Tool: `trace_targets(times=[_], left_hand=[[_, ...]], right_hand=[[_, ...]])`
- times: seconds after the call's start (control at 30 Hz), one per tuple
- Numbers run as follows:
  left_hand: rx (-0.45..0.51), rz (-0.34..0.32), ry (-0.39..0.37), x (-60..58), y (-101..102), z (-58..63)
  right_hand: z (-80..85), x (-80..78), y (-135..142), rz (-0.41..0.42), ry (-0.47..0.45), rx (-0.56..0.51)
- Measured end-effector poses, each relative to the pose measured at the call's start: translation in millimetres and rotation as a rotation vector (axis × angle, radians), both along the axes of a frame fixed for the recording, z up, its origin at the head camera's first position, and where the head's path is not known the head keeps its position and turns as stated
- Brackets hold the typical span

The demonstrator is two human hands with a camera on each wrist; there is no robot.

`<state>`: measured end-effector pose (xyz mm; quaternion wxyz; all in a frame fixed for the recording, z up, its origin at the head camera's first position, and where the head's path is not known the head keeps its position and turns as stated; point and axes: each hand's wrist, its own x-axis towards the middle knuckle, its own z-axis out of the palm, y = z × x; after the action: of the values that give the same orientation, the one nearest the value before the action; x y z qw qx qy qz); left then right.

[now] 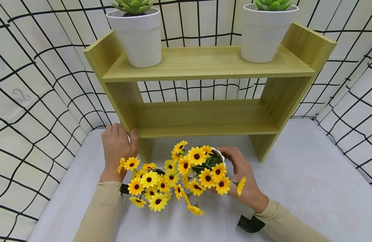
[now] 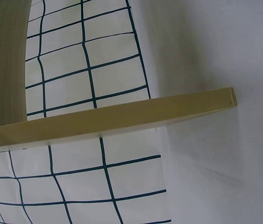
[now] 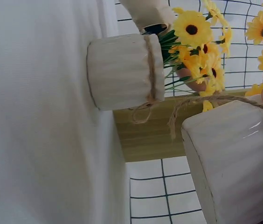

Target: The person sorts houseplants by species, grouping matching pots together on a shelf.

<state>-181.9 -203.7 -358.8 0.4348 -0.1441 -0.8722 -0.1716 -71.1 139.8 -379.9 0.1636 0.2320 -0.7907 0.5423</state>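
Note:
My left hand (image 1: 117, 148) grips the left side panel of the wooden shelf (image 1: 210, 116), thumb at its front edge. In the left wrist view that panel (image 2: 136, 114) shows, but the hand does not. My right hand (image 1: 241, 178) holds a white flowerpot (image 3: 236, 154) with twine round it and yellow artificial sunflowers (image 1: 205, 178) in it. The right wrist view shows this pot raised off the white surface and tilted. Beside it a second white pot (image 3: 122, 72) stands on the surface, its sunflowers (image 1: 149, 179) in front of my left forearm.
Two white pots with green succulents stand on the top board, one at the left (image 1: 140, 40) and one at the right (image 1: 265, 35). Black wire grid (image 1: 52, 80) with pale sheeting encloses the back and sides. White cloth (image 1: 313, 188) covers the surface.

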Motion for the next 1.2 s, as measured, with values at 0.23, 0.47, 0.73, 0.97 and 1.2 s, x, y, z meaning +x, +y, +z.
trace_targets(times=[0.23, 0.47, 0.73, 0.97, 1.2], left_hand=[[-0.009, -0.007, -0.016, 0.4, -1.7, -0.3], [0.0, -0.002, 0.013, -1.7, -3.2, -2.1], [-0.002, 0.014, -0.015, 1.1, -5.5, -0.5], [-0.014, 0.018, 0.033, -0.6, -4.6, -0.2], [-0.028, 0.023, 0.011, 0.7, -2.9, -0.3]], right_hand=[[12.5, 3.4, -0.3, 0.004, 0.036, -0.044], [25.9, -1.6, -5.3, 0.01, 0.102, -0.086], [47.1, -7.8, -18.8, -0.016, 0.131, -0.082], [65.7, -15.0, -32.1, -0.023, 0.159, -0.09], [77.1, -26.4, -40.3, -0.044, 0.172, -0.115]])
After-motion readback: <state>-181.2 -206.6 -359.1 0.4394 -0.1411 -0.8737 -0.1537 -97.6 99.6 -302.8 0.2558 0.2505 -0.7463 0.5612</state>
